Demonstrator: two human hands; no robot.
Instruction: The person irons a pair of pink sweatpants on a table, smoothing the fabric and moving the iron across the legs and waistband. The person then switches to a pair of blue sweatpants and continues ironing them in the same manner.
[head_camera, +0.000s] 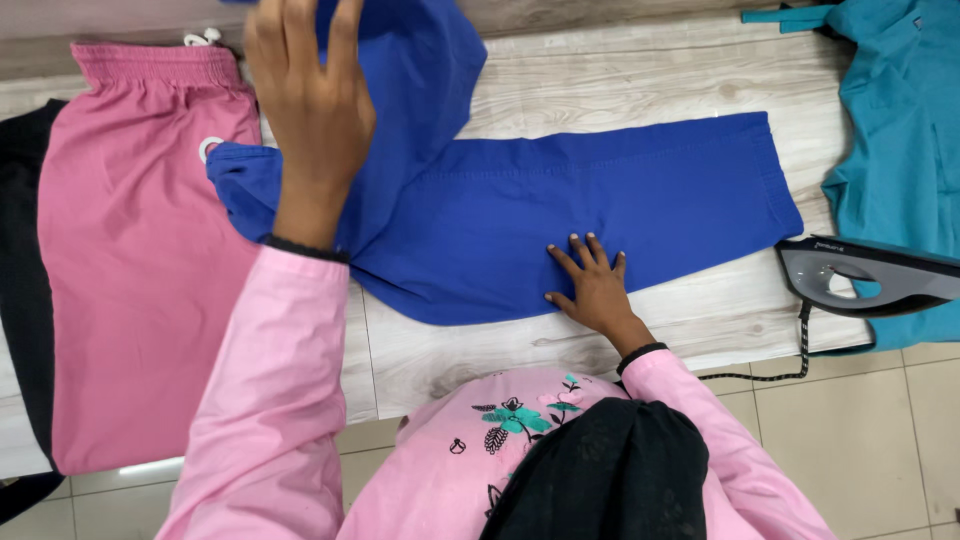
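Left hand, closest to cam, is raised w/ fingers around a fold of the blue trousers, lifting one leg up off the table. Right hand lies flat, fingers spread & gripping nothing, pressing the other leg near its lower edge. Trousers lie across the middle of the pale wood-grain table, leg stretched out to the right. Pink trousers lie just left, touching the blue waist end, w/ a black garment beyond. Grey iron sits near the right leg hem, partly on a teal garment.
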